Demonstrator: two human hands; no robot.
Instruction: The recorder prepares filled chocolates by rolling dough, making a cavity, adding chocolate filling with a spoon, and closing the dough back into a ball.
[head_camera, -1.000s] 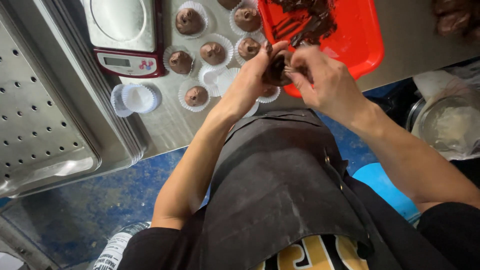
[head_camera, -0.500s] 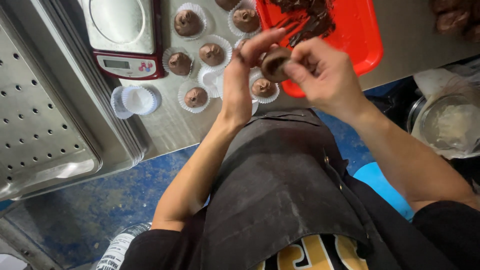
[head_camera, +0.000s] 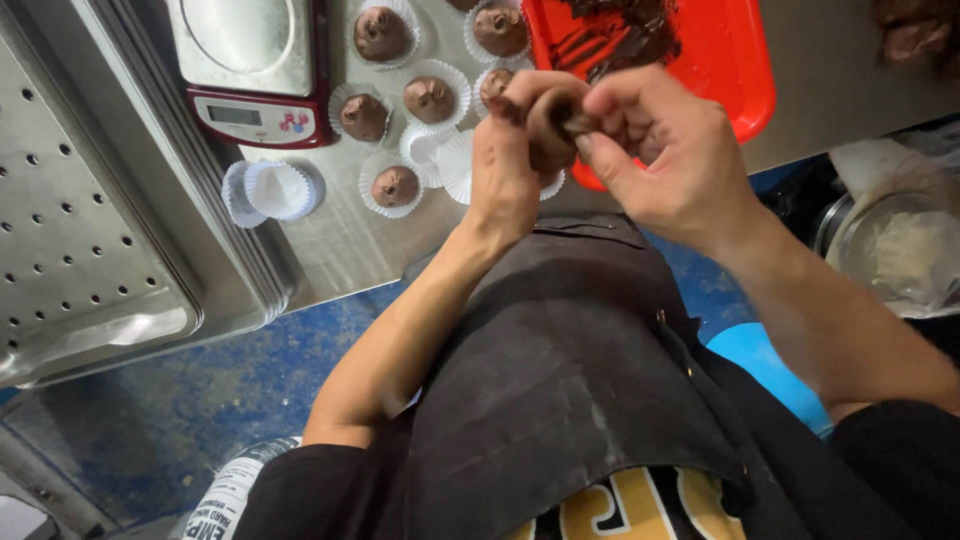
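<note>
My left hand (head_camera: 515, 150) and my right hand (head_camera: 665, 150) meet above the steel counter (head_camera: 340, 250), both closed on one brown dough ball (head_camera: 560, 120) pinched between the fingers. Just beyond the hands lies a red tray (head_camera: 740, 60) smeared with dark chocolate dough. Several white paper cups holding brown balls (head_camera: 428, 98) stand on the counter left of the hands. An empty paper cup (head_camera: 432, 148) sits among them, close to my left hand.
A digital scale (head_camera: 255, 70) with a red base stands at the back left. A stack of empty paper cups (head_camera: 272, 190) lies beside it. Perforated steel trays (head_camera: 80, 240) fill the left. A bowl under clear film (head_camera: 900, 250) sits at the right.
Both hands have lifted slightly off the tray edge and closed tighter around the dough ball, which is now mostly hidden between the fingers.
</note>
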